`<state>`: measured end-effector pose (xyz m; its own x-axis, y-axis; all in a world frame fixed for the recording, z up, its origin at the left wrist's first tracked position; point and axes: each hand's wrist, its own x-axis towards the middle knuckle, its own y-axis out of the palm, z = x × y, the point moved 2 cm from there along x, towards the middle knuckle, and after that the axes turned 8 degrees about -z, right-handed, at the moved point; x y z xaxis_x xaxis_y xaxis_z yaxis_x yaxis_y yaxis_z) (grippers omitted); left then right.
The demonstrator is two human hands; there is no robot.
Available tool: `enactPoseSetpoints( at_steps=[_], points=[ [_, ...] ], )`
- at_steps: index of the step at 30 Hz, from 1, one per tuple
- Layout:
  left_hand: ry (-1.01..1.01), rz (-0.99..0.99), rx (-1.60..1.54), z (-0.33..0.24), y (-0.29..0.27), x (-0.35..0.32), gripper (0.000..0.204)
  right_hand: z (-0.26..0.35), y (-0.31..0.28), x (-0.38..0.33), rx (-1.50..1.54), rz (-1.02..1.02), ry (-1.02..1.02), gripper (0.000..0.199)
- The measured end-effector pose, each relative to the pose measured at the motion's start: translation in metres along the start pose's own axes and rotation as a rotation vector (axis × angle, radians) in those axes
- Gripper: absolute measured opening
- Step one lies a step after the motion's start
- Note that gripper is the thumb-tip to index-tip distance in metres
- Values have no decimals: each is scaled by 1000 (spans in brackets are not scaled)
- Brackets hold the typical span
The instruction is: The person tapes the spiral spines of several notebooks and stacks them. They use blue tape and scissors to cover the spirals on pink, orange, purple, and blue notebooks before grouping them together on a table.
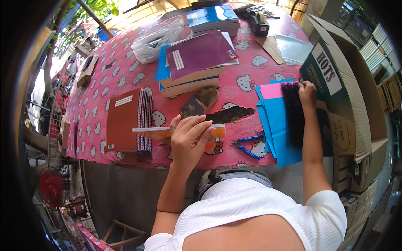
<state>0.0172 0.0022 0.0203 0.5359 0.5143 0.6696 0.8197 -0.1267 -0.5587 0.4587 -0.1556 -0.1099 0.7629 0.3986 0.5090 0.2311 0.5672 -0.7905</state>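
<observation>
My left hand [188, 138] grips an orange-covered notebook [219, 131] held edge up over the near side of the table. Its white page edge faces upward, and the fingers close across its middle. At the right, the fingertips of my right hand [308, 92] are closed on the upper end of a black spiral binding coil [292, 113], one of a bunch. These coils lie on blue sheets [272, 119] with a pink sheet [271, 91] on top. Blue-handled pliers [250, 153] rest between my hands. Left of them stands a stack of brown-covered spiral notebooks [122, 125].
A purple-covered notebook [201, 55] tops a book pile; blue books [212, 17] stand behind it. An open carton [335, 79] borders the right side. A tape dispenser [258, 24], clear plastic bag [157, 39] and clear sheets [295, 48] lie farther back on the pink tablecloth [94, 138].
</observation>
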Motion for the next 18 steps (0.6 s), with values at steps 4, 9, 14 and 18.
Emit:
enactPoseSetpoints(
  at_steps=[4, 9, 14, 18],
  points=[
    [-13, -36, 19, 3, -3, -2, 15, 147, -73, -68, 546, 15, -416, 17],
    [-75, -30, 4, 3, -2, -1, 14, 239, -126, -132, 1054, 323, -389, 25],
    [-45, -58, -13, 6, 0, -5, 14, 243, -132, -121, 1019, 444, -337, 21],
    [-6, -52, 5, -2, -4, -13, 17, 244, -131, -112, 1083, 614, -429, 24]
  ],
)
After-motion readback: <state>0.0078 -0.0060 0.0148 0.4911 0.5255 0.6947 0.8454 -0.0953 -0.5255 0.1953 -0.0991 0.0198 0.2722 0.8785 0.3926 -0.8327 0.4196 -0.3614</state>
